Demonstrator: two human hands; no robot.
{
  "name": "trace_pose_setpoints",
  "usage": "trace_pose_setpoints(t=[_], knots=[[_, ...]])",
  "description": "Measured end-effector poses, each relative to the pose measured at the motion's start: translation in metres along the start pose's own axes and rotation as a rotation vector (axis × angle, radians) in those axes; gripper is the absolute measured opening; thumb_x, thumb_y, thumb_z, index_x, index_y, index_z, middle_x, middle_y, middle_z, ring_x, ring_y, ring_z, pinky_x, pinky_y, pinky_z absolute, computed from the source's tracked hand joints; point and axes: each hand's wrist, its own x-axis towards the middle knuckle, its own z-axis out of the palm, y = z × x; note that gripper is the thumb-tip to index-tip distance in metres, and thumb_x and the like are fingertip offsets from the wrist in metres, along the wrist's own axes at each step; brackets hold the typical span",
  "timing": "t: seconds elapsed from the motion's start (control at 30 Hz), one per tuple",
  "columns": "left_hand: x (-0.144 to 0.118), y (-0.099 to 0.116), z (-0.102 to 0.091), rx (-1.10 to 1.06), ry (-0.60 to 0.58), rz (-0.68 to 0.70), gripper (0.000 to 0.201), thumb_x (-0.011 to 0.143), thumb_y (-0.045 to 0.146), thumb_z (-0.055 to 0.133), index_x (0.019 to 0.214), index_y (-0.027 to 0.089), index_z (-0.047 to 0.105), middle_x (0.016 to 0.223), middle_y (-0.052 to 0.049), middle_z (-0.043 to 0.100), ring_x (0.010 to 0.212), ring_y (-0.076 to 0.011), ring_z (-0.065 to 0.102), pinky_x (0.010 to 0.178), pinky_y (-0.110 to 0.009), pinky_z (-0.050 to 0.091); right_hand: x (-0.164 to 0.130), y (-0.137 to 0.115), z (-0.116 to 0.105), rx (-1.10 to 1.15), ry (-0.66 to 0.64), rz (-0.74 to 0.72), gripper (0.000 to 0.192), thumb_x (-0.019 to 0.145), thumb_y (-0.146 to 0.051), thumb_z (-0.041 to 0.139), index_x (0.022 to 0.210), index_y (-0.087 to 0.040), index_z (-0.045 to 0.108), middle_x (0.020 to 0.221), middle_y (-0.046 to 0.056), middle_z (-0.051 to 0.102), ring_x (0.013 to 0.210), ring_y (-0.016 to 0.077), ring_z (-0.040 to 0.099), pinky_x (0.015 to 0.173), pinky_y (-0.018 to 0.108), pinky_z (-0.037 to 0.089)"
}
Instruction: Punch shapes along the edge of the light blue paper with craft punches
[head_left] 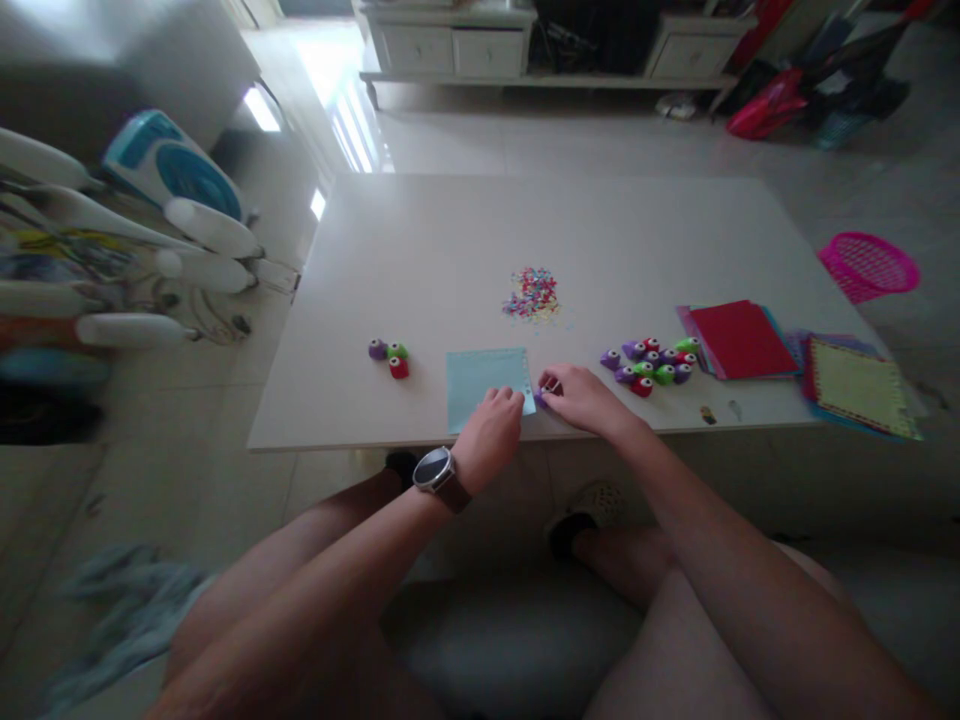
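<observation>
A small heap of multicoloured paper cut-outs (532, 293) already lies mid-table, so punching looks well under way. The left hand (491, 432) presses the pale blue paper sheet (484, 385) at the near edge; the right hand (581, 398) grips a small purple punch (541, 395) against its right border. Much of that sheet looks unpunched.

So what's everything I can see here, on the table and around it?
table: one, white, centre
light blue paper sheet: one, near edge, under both hands
small punch: one, purple, at the sheet's right edge, in the right hand's grip
confetti pile: one, multicoloured, mid-table
three punches: purple, green, red, left of the sheet
punch cluster: about ten, mixed colours, right of the hands
coloured paper stack: red on top, right side
patterned sheets: several, far right corner
pink basket: one, on the floor
fan: one, blue-white, left
watch: one, dark, left wrist
left hand: pressing the sheet
right hand: holding the punch
</observation>
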Motion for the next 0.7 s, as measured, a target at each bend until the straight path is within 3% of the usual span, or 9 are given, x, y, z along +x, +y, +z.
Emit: trace_pose_setpoints(t=[0.7], knots=[[-0.005, 0.004, -0.009, 0.002, -0.028, -0.005, 0.022, 0.097, 0.005, 0.046, 0.111, 0.017, 0.058, 0.121, -0.012, 0.062, 0.116, -0.0251, 0.055, 0.098, -0.038, 0.053, 0.000, -0.004, 0.002, -0.003, -0.014, -0.028, 0.009, 0.089, -0.011, 0.071, 0.094, -0.018, 0.071, 0.101, 0.008, 0.077, 0.092, 0.0197, 0.071, 0.084, 0.027, 0.051]])
